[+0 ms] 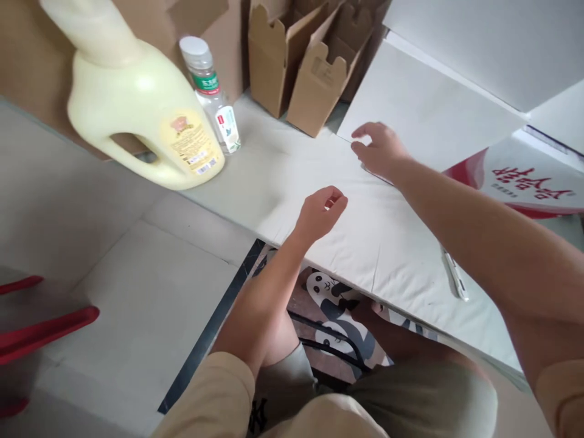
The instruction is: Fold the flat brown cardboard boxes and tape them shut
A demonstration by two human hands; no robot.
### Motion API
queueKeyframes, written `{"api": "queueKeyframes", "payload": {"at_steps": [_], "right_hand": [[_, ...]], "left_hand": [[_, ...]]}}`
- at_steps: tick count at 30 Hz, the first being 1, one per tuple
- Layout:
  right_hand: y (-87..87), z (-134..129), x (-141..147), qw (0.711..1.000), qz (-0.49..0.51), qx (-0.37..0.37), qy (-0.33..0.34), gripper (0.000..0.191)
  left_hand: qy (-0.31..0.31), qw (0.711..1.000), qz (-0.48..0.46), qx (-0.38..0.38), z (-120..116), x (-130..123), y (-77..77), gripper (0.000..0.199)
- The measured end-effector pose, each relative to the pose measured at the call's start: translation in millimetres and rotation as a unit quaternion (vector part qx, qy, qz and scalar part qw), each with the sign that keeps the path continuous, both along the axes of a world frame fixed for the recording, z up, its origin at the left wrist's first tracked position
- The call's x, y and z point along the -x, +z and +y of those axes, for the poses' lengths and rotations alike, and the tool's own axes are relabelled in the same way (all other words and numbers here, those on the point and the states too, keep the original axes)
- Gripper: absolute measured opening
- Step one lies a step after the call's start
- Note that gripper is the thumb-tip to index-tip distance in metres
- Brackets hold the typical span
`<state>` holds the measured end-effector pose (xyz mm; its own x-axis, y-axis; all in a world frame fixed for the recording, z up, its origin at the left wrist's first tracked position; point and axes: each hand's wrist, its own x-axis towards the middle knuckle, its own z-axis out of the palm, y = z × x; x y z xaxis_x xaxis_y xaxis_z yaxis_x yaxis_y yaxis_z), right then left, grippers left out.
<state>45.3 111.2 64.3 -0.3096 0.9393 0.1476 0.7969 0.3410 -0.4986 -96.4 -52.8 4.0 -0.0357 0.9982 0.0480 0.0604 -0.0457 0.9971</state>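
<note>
My left hand [322,210] is above the front part of the white-covered table [292,158]. Its fingers curl toward the thumb in a loose ring, and nothing shows in them. Farther back and to the right is my right hand [379,149], its thumb and bent fingers apart with nothing between them. A thin dark edge shows beneath that wrist; what it belongs to is hidden. Two open brown cardboard boxes [314,91] stand behind the hands, the nearer one close to my right hand.
A large pale yellow jug [141,115] and a clear bottle with a white cap [212,91] stand at the left. A white-and-red printed bag [524,179] lies right, beyond a slim white tool [454,275]. Red bars [50,325] jut in at lower left.
</note>
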Motion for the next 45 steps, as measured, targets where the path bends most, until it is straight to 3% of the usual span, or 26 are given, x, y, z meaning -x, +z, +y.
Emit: {"api": "queueKeyframes", "payload": {"at_steps": [3,5,8,11,13,15,19,21,22,23,25,27,30,33,38,43,45], "right_hand": [[6.4,43.5,44.5,0.995,0.018,-0.083,0.057,0.024],[13.0,72.9,63.5,0.995,0.018,-0.082,0.051,0.030],[20.5,105.3,76.7,0.996,-0.016,-0.048,0.068,0.031],[24.0,110.3,74.4,0.990,-0.033,-0.089,0.102,0.030],[27.6,95.3,64.0,0.985,-0.015,-0.135,0.108,0.031],[35.0,66.1,44.5,0.980,0.000,-0.159,0.118,0.028],[60.1,-25.1,-27.6,0.967,-0.041,-0.176,0.179,0.019],[67.7,-77.6,-76.6,0.961,-0.041,-0.217,0.166,0.019],[67.1,-102.6,-102.2,0.960,-0.025,-0.243,0.138,0.023],[62.7,-125.7,-127.5,0.956,-0.007,-0.279,0.085,0.025],[42.5,-164.8,-173.3,0.923,0.006,-0.386,-0.006,0.026],[12.0,-194.0,-207.8,0.896,0.030,-0.440,-0.040,0.030],[-32.1,-221.9,-233.1,0.922,0.135,-0.350,-0.098,0.027],[-56.6,-232.3,-237.9,0.930,0.256,-0.234,-0.122,0.030],[-74.3,-219.0,-236.2,0.906,0.390,-0.117,-0.116,0.026],[-85.9,-209.7,-233.6,0.847,0.493,-0.115,-0.165,0.039],[-83.8,-211.4,-233.5,0.850,0.481,-0.111,-0.186,0.050]], "left_hand": [[0.000,1.000,-0.004,0.013,1.4,5.5,2.3,0.016],[-0.006,1.000,-0.001,0.022,2.0,7.9,3.9,0.017],[-0.017,1.000,0.001,0.019,2.4,9.4,5.8,0.019],[-0.011,1.000,0.001,0.003,4.0,7.9,4.0,0.018],[0.013,1.000,0.004,-0.019,6.5,6.5,-1.2,0.013],[0.077,0.994,0.016,-0.072,10.2,7.1,-10.4,0.007],[0.291,0.936,0.033,-0.195,19.3,16.9,-34.7,0.017],[0.344,0.916,0.012,-0.205,23.3,21.0,-43.2,0.029],[0.341,0.916,0.005,-0.209,24.4,20.7,-45.1,0.036],[0.323,0.920,0.006,-0.222,24.6,18.0,-45.4,0.042],[0.250,0.930,0.014,-0.270,21.7,4.5,-41.0,0.056],[0.143,0.935,0.039,-0.321,14.7,-18.5,-32.0,0.067],[0.013,0.932,0.087,-0.352,1.4,-59.0,-17.4,0.076],[-0.042,0.927,0.086,-0.362,-5.5,-88.2,-10.3,0.070],[-0.071,0.917,0.077,-0.385,0.7,-104.4,-13.2,0.052],[-0.009,0.943,0.083,-0.321,4.0,-111.0,-12.0,0.048],[0.005,0.949,0.092,-0.302,3.7,-112.7,-10.1,0.045]]}}
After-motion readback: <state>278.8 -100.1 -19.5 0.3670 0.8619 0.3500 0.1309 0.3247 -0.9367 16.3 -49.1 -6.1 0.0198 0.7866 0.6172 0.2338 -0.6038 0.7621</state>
